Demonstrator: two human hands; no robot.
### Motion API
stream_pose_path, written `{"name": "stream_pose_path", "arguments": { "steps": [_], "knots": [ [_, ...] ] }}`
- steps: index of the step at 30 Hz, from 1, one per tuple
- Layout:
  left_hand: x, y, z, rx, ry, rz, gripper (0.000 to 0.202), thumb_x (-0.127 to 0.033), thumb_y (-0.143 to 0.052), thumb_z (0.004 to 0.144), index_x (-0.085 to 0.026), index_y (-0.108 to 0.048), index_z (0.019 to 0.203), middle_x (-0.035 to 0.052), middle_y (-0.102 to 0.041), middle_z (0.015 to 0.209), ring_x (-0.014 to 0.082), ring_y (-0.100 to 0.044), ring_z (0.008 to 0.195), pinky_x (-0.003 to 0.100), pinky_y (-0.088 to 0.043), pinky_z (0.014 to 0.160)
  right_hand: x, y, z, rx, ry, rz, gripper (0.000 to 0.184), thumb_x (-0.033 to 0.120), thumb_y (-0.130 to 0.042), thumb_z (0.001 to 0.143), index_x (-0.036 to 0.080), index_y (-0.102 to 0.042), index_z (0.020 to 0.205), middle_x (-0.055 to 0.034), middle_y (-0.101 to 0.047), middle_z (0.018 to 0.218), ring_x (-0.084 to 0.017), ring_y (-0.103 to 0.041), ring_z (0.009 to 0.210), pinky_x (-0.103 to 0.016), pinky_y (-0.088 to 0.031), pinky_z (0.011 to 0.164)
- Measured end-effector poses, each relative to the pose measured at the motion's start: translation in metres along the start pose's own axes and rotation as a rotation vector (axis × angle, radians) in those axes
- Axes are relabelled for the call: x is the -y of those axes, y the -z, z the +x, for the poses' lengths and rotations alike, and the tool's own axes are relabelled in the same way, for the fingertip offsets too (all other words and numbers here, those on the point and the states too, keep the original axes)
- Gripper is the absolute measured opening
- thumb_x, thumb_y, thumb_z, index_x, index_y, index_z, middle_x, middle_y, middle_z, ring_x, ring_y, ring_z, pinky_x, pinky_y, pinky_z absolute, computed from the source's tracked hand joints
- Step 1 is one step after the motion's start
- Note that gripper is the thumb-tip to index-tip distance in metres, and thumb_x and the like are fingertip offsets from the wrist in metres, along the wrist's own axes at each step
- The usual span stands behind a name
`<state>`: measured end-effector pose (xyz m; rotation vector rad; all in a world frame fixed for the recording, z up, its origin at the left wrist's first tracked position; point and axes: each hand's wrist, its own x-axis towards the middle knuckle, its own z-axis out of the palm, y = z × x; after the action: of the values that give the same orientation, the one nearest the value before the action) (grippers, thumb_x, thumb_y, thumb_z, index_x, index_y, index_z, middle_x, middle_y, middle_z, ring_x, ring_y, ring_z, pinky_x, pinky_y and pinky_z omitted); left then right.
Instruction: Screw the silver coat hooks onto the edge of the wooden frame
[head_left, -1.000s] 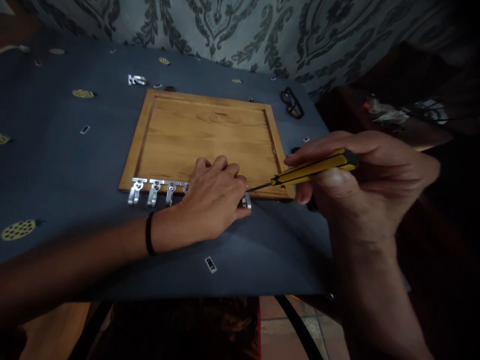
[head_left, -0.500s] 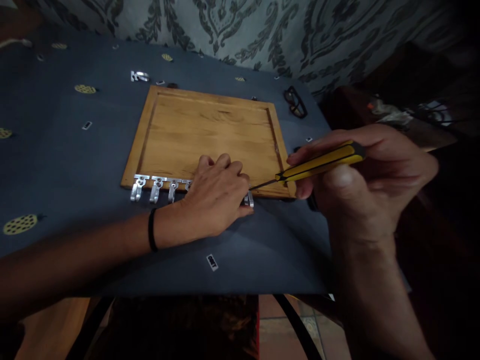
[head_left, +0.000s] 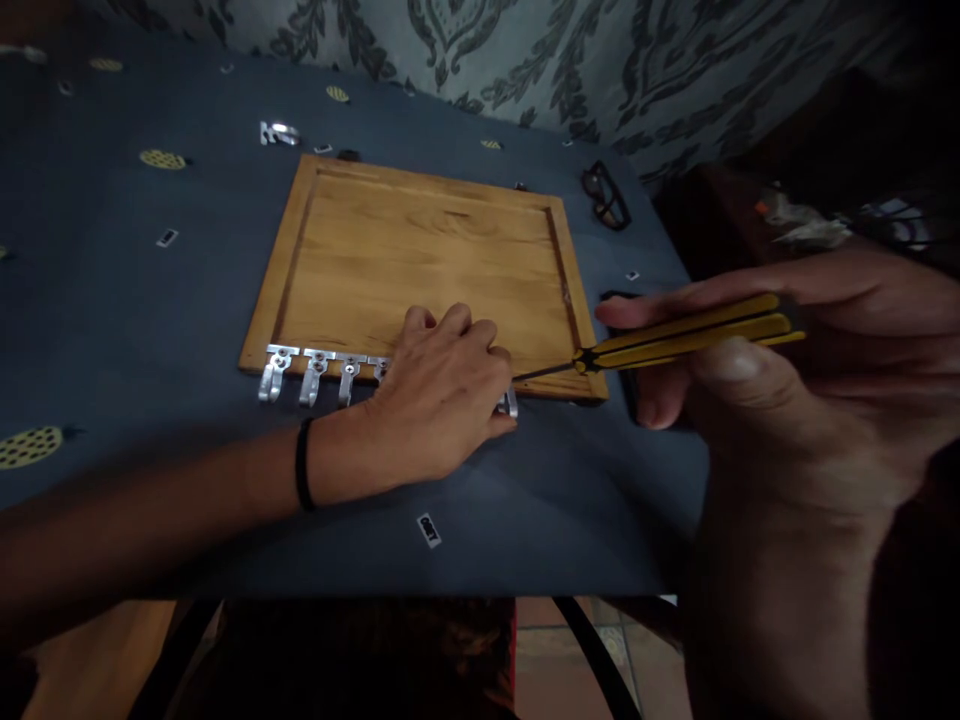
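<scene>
A dark blue-grey cloth printed with yellow pineapples (head_left: 570, 510) ran back to a grey, leaf-patterned wall (head_left: 465, 50). The left hand (head_left: 450, 390) lay across the near edge of a rectangular, honey-coloured wooden board (head_left: 427, 260), its fingers curled, apparently to keep things from shifting; what it gripped underneath could not be told. The right hand (head_left: 817, 410) was closed around a yellow-and-black screwdriver with a thin shaft (head_left: 690, 335), held at a low slant, perhaps so that the tip could reach in beside the left index finger (whether it sat in a screw was hidden). By the left thumb a silver metal hook (head_left: 512, 402) poked out, and left of that hand a row of shiny silver hooks (head_left: 349, 375) overhung the board's edge, probably to leave their curves free. Beyond the left hand and the board lay a loose silver hook (head_left: 281, 133); black-framed glasses (head_left: 606, 195) rested beyond the right hand, seemingly out of the way.
</scene>
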<state>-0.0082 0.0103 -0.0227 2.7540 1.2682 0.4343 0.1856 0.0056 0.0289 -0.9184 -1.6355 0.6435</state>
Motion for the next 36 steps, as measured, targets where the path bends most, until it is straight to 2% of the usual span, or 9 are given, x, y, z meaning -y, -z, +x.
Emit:
{"name": "stream_pose_path", "arguments": {
  "steps": [5, 10, 14, 17, 20, 25, 30, 32, 36],
  "knots": [
    [0.000, 0.000, 0.000, 0.003, 0.008, -0.002, 0.032, -0.050, -0.070, 0.091, -0.018, -0.069, 0.093, 0.0090, -0.065, 0.100, 0.0301, -0.052, 0.105, 0.041, -0.030, 0.080, -0.002, -0.003, 0.003, -0.028, 0.029, 0.006, 0.020, 0.035, -0.088, 0.073, 0.026, -0.082, 0.089, -0.0065, -0.081, 0.087, -0.016, -0.053, 0.035, -0.039, -0.037, 0.026],
    [0.002, -0.002, -0.001, -0.007, -0.018, -0.005, 0.032, -0.050, -0.068, 0.093, -0.018, -0.068, 0.094, 0.0095, -0.064, 0.101, 0.0300, -0.052, 0.105, 0.041, -0.030, 0.080, -0.014, -0.015, 0.007, -0.137, 0.155, 0.096, 0.025, 0.031, -0.095, 0.062, 0.029, -0.076, 0.079, 0.0019, -0.078, 0.073, -0.012, -0.049, 0.035, -0.029, -0.031, 0.023],
    [0.001, -0.002, 0.000, -0.006, -0.003, 0.005, 0.033, -0.052, -0.067, 0.093, -0.018, -0.068, 0.094, 0.0098, -0.065, 0.101, 0.0303, -0.052, 0.106, 0.042, -0.030, 0.080, -0.019, -0.013, 0.006, -0.090, 0.158, 0.136, 0.027, 0.030, -0.090, 0.071, 0.032, -0.078, 0.095, 0.0031, -0.076, 0.080, -0.013, -0.062, 0.048, -0.026, -0.042, 0.028],
    [0.000, -0.001, 0.000, 0.003, 0.007, 0.011, 0.034, -0.052, -0.067, 0.093, -0.018, -0.069, 0.093, 0.0097, -0.065, 0.100, 0.0305, -0.053, 0.107, 0.042, -0.031, 0.081, -0.018, -0.005, 0.004, 0.024, 0.122, 0.067, 0.030, 0.041, -0.080, 0.081, 0.033, -0.079, 0.110, 0.0000, -0.075, 0.086, -0.013, -0.062, 0.050, -0.029, -0.049, 0.034],
    [-0.001, 0.002, 0.000, 0.016, 0.011, 0.024, 0.036, -0.053, -0.067, 0.093, -0.017, -0.069, 0.094, 0.0099, -0.066, 0.101, 0.0309, -0.053, 0.108, 0.042, -0.031, 0.081, -0.017, -0.002, 0.004, 0.095, 0.122, 0.031, 0.021, 0.040, -0.077, 0.085, 0.032, -0.081, 0.104, -0.0015, -0.075, 0.087, -0.012, -0.058, 0.043, -0.031, -0.047, 0.033],
    [-0.002, 0.007, 0.002, 0.085, 0.038, 0.043, 0.040, -0.055, -0.066, 0.093, -0.015, -0.070, 0.096, 0.0107, -0.066, 0.105, 0.0314, -0.054, 0.108, 0.042, -0.032, 0.081, -0.024, -0.012, 0.007, -0.116, 0.320, 0.050, 0.020, 0.037, -0.091, 0.068, 0.029, -0.077, 0.080, 0.0034, -0.069, 0.070, -0.009, -0.049, 0.043, -0.026, -0.036, 0.032],
    [-0.002, 0.007, 0.002, 0.075, 0.041, 0.021, 0.041, -0.056, -0.067, 0.092, -0.016, -0.069, 0.093, 0.0095, -0.066, 0.102, 0.0301, -0.054, 0.107, 0.042, -0.032, 0.082, -0.021, -0.022, 0.008, -0.448, 0.315, 0.012, 0.033, 0.052, -0.078, 0.081, 0.022, -0.070, 0.070, 0.0019, -0.062, 0.061, -0.009, -0.054, 0.045, -0.024, -0.028, 0.037],
    [-0.001, 0.005, 0.001, 0.068, 0.044, 0.016, 0.040, -0.056, -0.068, 0.091, -0.016, -0.069, 0.091, 0.0089, -0.065, 0.100, 0.0298, -0.054, 0.106, 0.041, -0.032, 0.082, -0.019, -0.021, 0.007, -0.476, 0.295, -0.030, 0.038, 0.056, -0.077, 0.081, 0.020, -0.068, 0.069, 0.0031, -0.061, 0.060, -0.008, -0.055, 0.046, -0.022, -0.028, 0.040],
    [0.002, 0.000, 0.000, 0.030, 0.024, 0.010, 0.037, -0.053, -0.069, 0.091, -0.016, -0.068, 0.091, 0.0086, -0.065, 0.098, 0.0296, -0.054, 0.105, 0.041, -0.032, 0.081, -0.022, -0.017, 0.004, -0.399, 0.275, -0.078, 0.029, 0.051, -0.078, 0.082, 0.023, -0.071, 0.084, 0.0043, -0.067, 0.069, -0.008, -0.058, 0.047, -0.023, -0.031, 0.038]
  ]
}}
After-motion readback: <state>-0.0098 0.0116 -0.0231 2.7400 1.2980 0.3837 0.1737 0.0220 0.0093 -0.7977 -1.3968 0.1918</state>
